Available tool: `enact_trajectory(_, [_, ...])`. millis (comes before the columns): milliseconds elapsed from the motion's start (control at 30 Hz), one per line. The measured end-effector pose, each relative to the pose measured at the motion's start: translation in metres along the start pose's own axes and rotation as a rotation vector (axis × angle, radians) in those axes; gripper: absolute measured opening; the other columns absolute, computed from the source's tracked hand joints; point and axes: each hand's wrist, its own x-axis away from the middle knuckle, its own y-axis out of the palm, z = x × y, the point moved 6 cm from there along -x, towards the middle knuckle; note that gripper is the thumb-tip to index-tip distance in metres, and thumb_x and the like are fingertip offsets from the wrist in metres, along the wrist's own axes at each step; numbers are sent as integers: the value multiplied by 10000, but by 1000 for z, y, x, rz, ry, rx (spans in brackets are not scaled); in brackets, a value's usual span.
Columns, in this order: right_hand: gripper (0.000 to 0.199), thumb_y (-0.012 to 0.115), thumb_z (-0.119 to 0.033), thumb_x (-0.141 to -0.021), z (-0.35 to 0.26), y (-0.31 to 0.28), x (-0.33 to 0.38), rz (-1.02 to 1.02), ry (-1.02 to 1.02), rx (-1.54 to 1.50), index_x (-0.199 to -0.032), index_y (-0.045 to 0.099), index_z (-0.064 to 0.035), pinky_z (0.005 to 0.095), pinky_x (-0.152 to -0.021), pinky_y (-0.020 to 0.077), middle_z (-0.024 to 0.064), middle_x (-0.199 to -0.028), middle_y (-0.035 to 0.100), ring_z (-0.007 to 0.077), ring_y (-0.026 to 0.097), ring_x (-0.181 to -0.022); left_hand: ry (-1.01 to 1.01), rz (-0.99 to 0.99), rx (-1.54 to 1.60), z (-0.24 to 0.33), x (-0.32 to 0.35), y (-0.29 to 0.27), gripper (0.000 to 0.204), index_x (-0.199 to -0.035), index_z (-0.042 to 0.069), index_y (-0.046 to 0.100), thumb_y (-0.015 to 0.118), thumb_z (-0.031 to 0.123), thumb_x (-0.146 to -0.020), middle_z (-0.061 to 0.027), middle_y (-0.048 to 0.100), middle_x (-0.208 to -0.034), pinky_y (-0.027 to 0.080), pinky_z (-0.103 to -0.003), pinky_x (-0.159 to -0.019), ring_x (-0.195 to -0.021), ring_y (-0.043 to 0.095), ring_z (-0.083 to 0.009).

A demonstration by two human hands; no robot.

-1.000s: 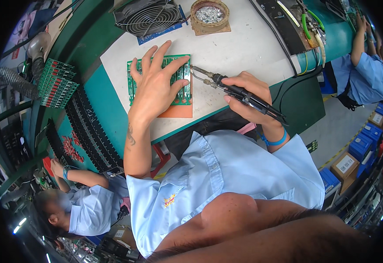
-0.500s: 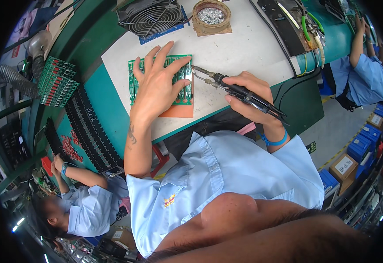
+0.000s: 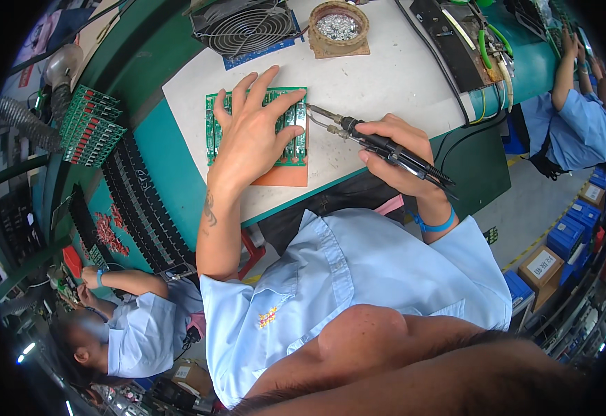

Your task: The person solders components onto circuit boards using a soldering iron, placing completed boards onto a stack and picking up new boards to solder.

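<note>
Where your left hand (image 3: 251,132) lies: over the green circuit board (image 3: 292,152), which sits on the white sheet (image 3: 358,83) in front of you; your palm and fingers hide much of its middle.
Under the board: an orange panel (image 3: 292,176), flat and smooth, shows along its near edge.
Left fingers: spread wide, bent a little, resting on the board without gripping; your thumb and index finger reach toward its right edge.
Right hand (image 3: 408,139): closed around the black soldering iron (image 3: 389,154), thumb on top; a blue band circles your wrist.
Iron's tip (image 3: 322,112): slim dull metal with a thinner tube beside it, at the board's right edge near your left index finger; you cannot tell from here whether it touches.
Beyond the board: a black fan (image 3: 247,31) with a ringed wire guard, on a blue base; beside it, a round brownish bowl (image 3: 339,49) of crumbly silvery bits, on a square plate.
To your right: a black cable (image 3: 441,59) runs over the sheet, well apart from the board, near a tool with green handles (image 3: 484,48).
To your left: a stack of green boards (image 3: 91,132), long ridged black strips (image 3: 140,194) and a scatter of small red parts (image 3: 111,234).
</note>
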Motion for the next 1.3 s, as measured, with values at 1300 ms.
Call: enact_trajectory(1300, [535, 821, 13, -795, 24, -11, -28, 302, -98, -18, -1310, 677, 3, 287, -837, 536, 111, -1130, 713, 191, 657, -918, -45, 383, -45, 40, 49, 32, 867, -1597, -11, 372, 754, 153, -835, -244, 338, -1662, 90, -733, -1181, -1534, 313, -415])
